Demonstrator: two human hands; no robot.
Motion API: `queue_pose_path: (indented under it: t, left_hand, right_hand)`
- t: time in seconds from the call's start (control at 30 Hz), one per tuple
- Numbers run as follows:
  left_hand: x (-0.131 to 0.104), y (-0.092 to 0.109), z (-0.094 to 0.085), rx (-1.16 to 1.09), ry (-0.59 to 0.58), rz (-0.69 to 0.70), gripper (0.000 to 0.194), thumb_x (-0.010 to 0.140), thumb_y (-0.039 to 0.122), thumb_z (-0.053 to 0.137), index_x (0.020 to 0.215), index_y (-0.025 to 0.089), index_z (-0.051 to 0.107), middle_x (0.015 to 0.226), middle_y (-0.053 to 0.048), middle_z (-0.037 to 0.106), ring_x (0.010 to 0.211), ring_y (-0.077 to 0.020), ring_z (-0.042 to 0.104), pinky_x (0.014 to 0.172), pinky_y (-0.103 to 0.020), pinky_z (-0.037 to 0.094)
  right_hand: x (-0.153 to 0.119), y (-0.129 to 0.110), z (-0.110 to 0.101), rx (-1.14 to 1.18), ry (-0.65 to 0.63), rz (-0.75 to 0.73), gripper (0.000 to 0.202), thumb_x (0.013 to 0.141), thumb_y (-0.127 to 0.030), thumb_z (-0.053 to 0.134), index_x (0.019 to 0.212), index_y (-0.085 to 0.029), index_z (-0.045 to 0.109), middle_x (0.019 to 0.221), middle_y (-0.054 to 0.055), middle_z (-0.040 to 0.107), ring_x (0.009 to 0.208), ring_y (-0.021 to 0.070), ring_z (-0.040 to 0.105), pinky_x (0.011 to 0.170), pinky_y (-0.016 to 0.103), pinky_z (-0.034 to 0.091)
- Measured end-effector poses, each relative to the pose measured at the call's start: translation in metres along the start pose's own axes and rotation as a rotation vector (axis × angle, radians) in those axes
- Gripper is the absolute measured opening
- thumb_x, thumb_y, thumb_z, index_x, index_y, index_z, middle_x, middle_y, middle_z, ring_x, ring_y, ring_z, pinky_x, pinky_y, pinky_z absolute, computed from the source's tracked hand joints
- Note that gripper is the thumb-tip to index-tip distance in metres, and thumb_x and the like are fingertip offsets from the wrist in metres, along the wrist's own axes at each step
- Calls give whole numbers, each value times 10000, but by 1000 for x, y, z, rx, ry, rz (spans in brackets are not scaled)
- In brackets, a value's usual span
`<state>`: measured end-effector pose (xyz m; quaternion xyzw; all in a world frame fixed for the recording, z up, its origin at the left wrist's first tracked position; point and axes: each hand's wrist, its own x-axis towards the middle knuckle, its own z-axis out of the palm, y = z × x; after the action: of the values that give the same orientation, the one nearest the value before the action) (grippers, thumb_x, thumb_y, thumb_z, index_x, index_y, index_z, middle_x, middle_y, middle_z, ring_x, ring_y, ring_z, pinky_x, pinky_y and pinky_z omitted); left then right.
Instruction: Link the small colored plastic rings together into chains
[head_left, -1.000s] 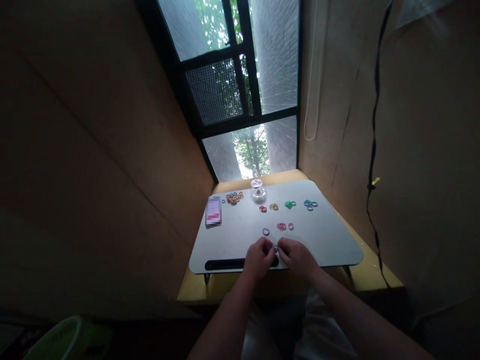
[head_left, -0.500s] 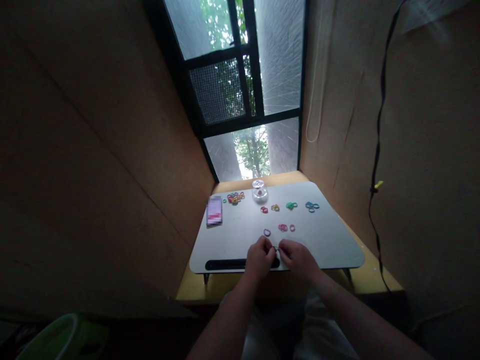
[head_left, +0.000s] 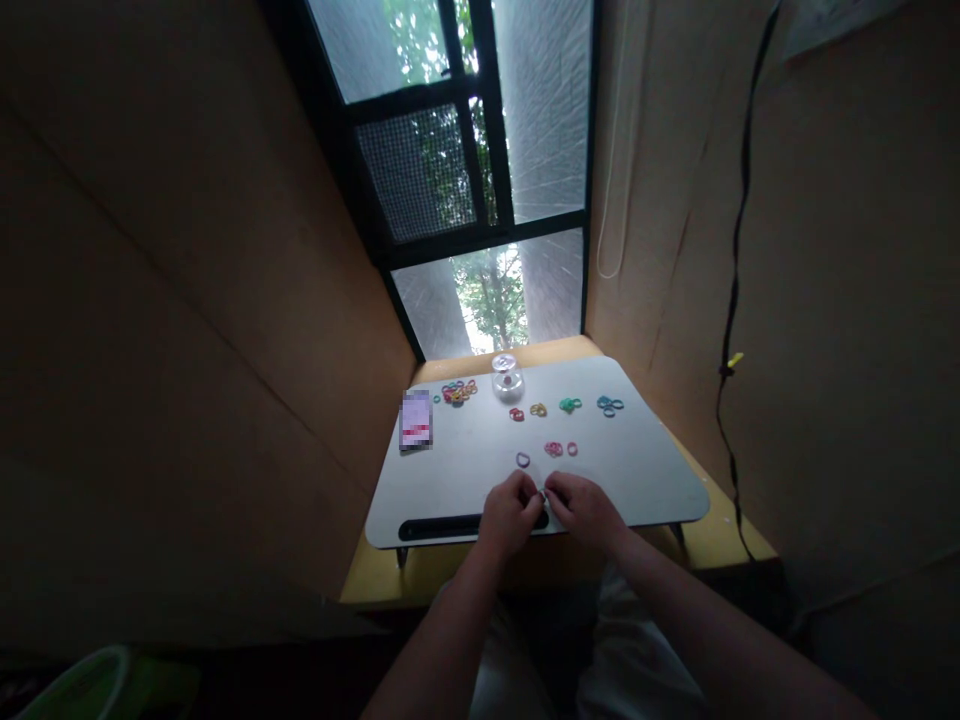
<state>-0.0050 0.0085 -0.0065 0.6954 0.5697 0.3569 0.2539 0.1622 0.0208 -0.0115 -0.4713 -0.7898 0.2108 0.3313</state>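
My left hand (head_left: 511, 512) and my right hand (head_left: 585, 508) meet near the front edge of the white lap table (head_left: 450, 480), fingertips pinched close together. Between them is something small, mostly hidden by the fingers. Just beyond my left hand lies a purple band (head_left: 523, 460). Pink bands (head_left: 553, 449) lie past my right hand, with a single pink band (head_left: 572, 449) beside them. Farther back sit small groups of red bands (head_left: 517, 414), yellow bands (head_left: 538, 410), green bands (head_left: 570, 405) and blue bands (head_left: 609, 405).
A clear jar (head_left: 507, 382) stands at the back edge. A mixed pile of bands (head_left: 457, 392) and a phone (head_left: 415, 420) lie at the left. A black slot (head_left: 439, 527) runs along the front. A dark cord (head_left: 731, 300) hangs at the right.
The whole view has shifted slightly, so the table appears farther left. My hands have drawn a little closer together, and the green item seen between them before is now mostly hidden.
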Motion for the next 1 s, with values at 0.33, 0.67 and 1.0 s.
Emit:
queue_pose_path:
  t: [0.33,0.67,1.0]
  left_hand:
    - [1,4,-1,0,-3,2,103,810,256,563,729,202,531,620,47,539,587,-110,492,579,-228,330]
    - [6,0,-2,-6,-9,1,108,823,291,572,770,200,549,663,31,590,603,-118,529,590,-234,350]
    - [7,1,-2,-22,-13,-21,83,805,270,580,763,201,563,643,32,590,591,-119,532,596,-241,362]
  right_hand:
    - [2,0,-2,3,22,9,153,870,-224,492,733,-199,555,713,0,593,685,142,532,653,245,361]
    - [37,1,-33,-61,21,62,163,868,-213,506,742,-193,608,678,17,638,636,141,541,603,239,351]
    - [153,67,-103,-302,-210,363,214,793,-345,676,717,-144,685,548,13,591,540,107,504,542,231,337]
